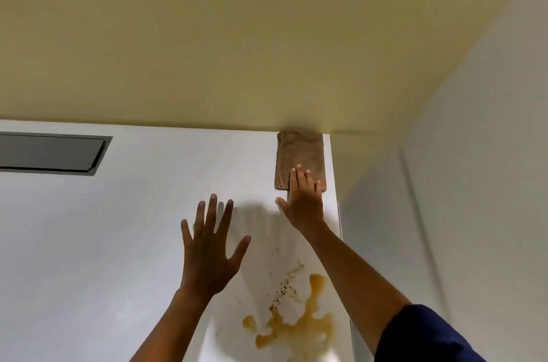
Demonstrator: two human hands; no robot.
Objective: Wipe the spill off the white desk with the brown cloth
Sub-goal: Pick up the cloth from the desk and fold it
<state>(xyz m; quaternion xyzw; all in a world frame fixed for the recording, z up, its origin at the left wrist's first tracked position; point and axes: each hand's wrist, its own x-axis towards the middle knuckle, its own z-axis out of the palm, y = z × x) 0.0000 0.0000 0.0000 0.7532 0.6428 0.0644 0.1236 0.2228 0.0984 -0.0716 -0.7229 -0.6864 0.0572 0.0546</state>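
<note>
A folded brown cloth lies at the far right corner of the white desk, against the yellowish wall. My right hand reaches out with straight fingers, and its fingertips lie on the cloth's near edge. My left hand is spread wide, fingers apart, over the desk to the left of the right hand; it holds nothing. An orange-brown spill with dark specks covers the desk's near right part, between my two forearms.
A grey rectangular cable hatch is set into the desk at the far left. The desk's right edge runs close beside the cloth and spill, with a white wall beyond it.
</note>
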